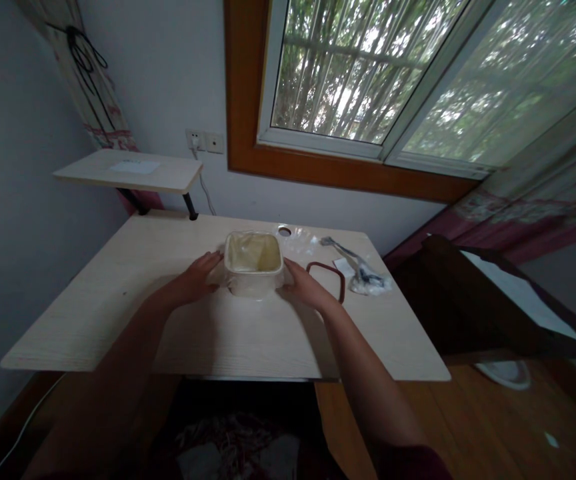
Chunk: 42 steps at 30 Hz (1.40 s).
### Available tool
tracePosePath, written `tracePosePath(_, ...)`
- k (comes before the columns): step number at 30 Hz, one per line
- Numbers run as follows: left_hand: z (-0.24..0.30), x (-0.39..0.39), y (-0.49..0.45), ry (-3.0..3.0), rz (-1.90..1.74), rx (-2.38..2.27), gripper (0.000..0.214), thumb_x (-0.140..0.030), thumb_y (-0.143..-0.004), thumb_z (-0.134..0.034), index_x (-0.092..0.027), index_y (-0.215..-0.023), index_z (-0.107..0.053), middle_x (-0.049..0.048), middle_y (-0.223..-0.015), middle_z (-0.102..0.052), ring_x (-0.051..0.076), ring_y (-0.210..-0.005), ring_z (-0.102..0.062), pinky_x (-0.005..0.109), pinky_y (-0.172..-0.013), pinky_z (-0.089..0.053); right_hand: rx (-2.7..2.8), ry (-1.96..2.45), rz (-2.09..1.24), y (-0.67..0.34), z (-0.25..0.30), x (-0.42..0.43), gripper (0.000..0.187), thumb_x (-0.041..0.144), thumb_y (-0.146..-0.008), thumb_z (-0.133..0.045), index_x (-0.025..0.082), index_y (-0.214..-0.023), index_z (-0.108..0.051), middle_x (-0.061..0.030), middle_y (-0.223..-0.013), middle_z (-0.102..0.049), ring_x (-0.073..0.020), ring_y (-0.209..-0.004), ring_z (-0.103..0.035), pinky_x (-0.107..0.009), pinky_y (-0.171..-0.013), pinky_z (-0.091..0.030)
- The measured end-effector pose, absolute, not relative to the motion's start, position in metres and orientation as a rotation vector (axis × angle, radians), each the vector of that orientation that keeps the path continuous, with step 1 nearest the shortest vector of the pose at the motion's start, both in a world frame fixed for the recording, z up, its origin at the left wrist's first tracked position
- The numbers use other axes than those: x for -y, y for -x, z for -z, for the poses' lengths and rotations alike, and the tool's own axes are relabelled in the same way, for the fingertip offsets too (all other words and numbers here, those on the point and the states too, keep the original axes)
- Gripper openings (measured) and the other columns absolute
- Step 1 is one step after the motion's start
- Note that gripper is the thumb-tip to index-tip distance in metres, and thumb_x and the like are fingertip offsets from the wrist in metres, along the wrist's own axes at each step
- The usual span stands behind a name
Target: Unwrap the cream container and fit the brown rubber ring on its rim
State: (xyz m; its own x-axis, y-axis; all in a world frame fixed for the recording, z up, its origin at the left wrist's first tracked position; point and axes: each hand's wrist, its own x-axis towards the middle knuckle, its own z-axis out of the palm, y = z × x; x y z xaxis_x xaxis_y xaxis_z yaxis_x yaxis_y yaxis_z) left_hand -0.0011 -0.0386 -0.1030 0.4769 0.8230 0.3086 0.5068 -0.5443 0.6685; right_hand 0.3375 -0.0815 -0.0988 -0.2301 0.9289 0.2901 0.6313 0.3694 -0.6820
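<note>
A small white square bin [254, 272] with rounded corners stands upright near the middle of the table. A thin clear plastic bag [253, 288] lines it and folds over the rim, hanging loosely down the outside. My left hand [199, 277] is at the bin's left side, fingers stretched out and thumb apart, near or touching the bag. On the opposite side my right hand [302, 281] lies against the bag and bin wall with extended fingers, partly hidden by its own back. A brown square ring [342, 285] lies flat beside my right wrist.
A black cable in clear plastic [365, 277] lies at the table's right, with a white paper slip [344, 267] near it. A raised shelf [168, 170] stands at the back left. The pale tabletop [248, 347] ends just before my lap. Dark furniture [498, 307] stands at right.
</note>
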Motion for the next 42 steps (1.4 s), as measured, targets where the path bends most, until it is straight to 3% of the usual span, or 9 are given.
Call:
tracePosePath(3, 0.073, 0.043, 0.006, -2.272, -0.83, -1.238, 0.043, -0.04, -0.083, -0.061, -0.021, -0.122, -0.067, 0.0117, -0.128, -0.065, 0.029, -0.122, -0.059, 0.05, -0.109, -0.043, 1.828, 1.465, -0.51, -0.349, 0.084, 0.079, 0.038, 0.018, -0.084, -0.058, 0.017, -0.121, -0.065, -0.015, -0.122, -0.065, -0.0239, -0.102, -0.066, -0.047, -0.097, -0.051)
tracePosePath(5, 0.052, 0.048, -0.001, -2.149, -0.938, -1.407, 0.034, -0.045, -0.087, -0.057, -0.021, -0.104, -0.073, 0.01, -0.109, -0.071, 0.026, -0.105, -0.066, 0.042, -0.097, -0.051, 1.706, 1.464, -0.424, -0.346, 0.069, 0.081, 0.027, 0.029, -0.093, -0.05, 0.018, -0.11, -0.069, -0.0124, -0.111, -0.068, -0.0221, -0.096, -0.065, -0.041, -0.09, -0.052)
tracePosePath(9, 0.029, 0.057, -0.022, -1.754, -1.05, -1.444, 0.043, -0.056, -0.089, -0.052, -0.017, -0.091, -0.07, 0.0066, -0.084, -0.072, 0.018, -0.071, -0.066, 0.029, -0.065, -0.052, 1.543, 1.457, -0.443, -0.322, 0.039, 0.089, 0.033, 0.049, -0.094, -0.051, 0.019, -0.092, -0.065, -0.0067, -0.088, -0.07, -0.0197, -0.079, -0.063, -0.033, -0.075, -0.049)
tracePosePath(13, 0.026, 0.058, -0.036, -1.678, -0.955, -1.433, 0.043, -0.06, -0.085, -0.058, -0.018, -0.078, -0.065, 0.0036, -0.069, -0.068, 0.015, -0.057, -0.061, 0.026, -0.054, -0.047, 1.609, 1.531, -0.455, -0.302, 0.028, 0.093, 0.033, 0.052, -0.089, -0.057, 0.021, -0.08, -0.06, -0.0027, -0.076, -0.066, -0.018, -0.07, -0.06, -0.03, -0.068, -0.043)
tracePosePath(20, 0.036, 0.057, -0.042, -1.621, -0.884, -1.351, 0.037, -0.054, -0.082, -0.062, -0.019, -0.071, -0.058, 0.0009, -0.059, -0.062, 0.014, -0.051, -0.057, 0.027, -0.053, -0.044, 1.717, 1.612, -0.465, -0.298, 0.035, 0.091, 0.025, 0.038, -0.086, -0.055, 0.022, -0.067, -0.051, 0.0019, -0.063, -0.056, -0.0162, -0.063, -0.054, -0.027, -0.061, -0.034)
tracePosePath(42, 0.047, 0.074, -0.042, -1.622, -0.966, -1.238, 0.031, -0.049, -0.079, -0.067, -0.019, -0.083, -0.059, -0.0015, -0.071, -0.061, 0.014, -0.065, -0.058, 0.026, -0.063, -0.045, 1.817, 1.468, -0.418, -0.31, 0.05, 0.108, 0.02, 0.035, -0.087, -0.055, 0.023, -0.075, -0.045, 0.0031, -0.066, -0.05, -0.0149, -0.061, -0.046, -0.027, -0.058, -0.032)
